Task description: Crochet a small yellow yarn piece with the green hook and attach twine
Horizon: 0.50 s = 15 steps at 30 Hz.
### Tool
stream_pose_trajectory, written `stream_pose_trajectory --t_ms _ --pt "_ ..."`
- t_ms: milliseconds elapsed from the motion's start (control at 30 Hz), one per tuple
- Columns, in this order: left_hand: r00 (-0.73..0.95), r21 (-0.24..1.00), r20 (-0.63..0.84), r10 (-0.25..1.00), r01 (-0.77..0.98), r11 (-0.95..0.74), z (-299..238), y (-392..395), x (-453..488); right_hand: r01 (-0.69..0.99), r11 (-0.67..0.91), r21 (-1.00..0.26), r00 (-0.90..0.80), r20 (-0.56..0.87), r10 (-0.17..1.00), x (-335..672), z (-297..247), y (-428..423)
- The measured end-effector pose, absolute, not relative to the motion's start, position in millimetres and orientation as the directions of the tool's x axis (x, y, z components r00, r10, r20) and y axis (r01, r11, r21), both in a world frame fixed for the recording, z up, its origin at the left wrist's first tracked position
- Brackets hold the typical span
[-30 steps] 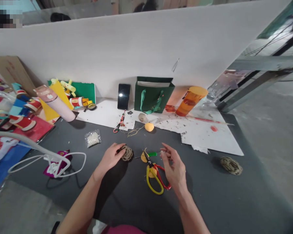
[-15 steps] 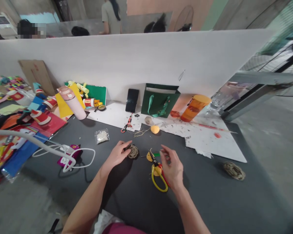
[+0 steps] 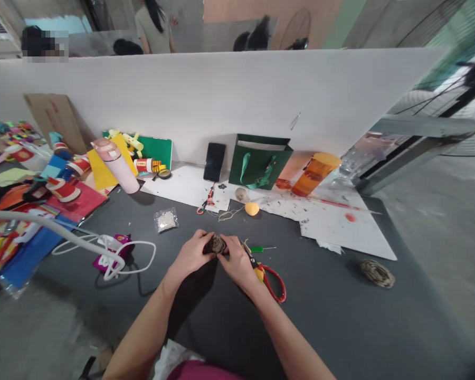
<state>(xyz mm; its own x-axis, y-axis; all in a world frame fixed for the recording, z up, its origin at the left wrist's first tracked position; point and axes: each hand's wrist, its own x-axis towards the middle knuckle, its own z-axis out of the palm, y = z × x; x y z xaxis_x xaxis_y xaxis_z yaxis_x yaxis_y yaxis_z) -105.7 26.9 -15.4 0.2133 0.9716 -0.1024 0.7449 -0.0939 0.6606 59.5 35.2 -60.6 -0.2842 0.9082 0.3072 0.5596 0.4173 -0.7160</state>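
Between my hands is a small brownish-grey coiled rosette (image 3: 217, 244), like a rolled flower. My left hand (image 3: 196, 249) pinches it from the left and my right hand (image 3: 234, 258) from the right, with the fingertips close around its edge. Scissors (image 3: 272, 282) with red and yellow handles lie just right of my right hand, which covers part of them. Beside their blades rests a small green-handled tool (image 3: 257, 249) with a thin metal shaft. A second, larger brownish-grey coil (image 3: 377, 273) lies alone on the right of the table.
Behind my hands are a bag of white beads (image 3: 166, 220), a yellow rounded piece (image 3: 252, 209), a phone (image 3: 214, 162), a green gift bag (image 3: 260, 163) and an orange bottle (image 3: 315, 174). At left stand a pink bottle (image 3: 116, 166), a white cable (image 3: 83, 245) and craft clutter.
My right hand has moved left from above the scissors to the rosette and closed on it. My left hand, beside it before, now grips it too.
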Motion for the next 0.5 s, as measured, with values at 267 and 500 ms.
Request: stream_pose_trajectory --t_ms 267,500 --pt "0.219 0.627 -0.124 0.968 0.774 -0.095 -15.9 26.7 -103.9 0.546 0.425 -0.722 -0.289 0.313 0.905 58.6 -57.5 33.7" --pt "0.208 0.642 -0.117 0.971 0.762 -0.086 -13.8 25.9 -103.2 0.562 0.44 -0.701 -0.304 0.319 0.898 58.4 -62.0 34.9"
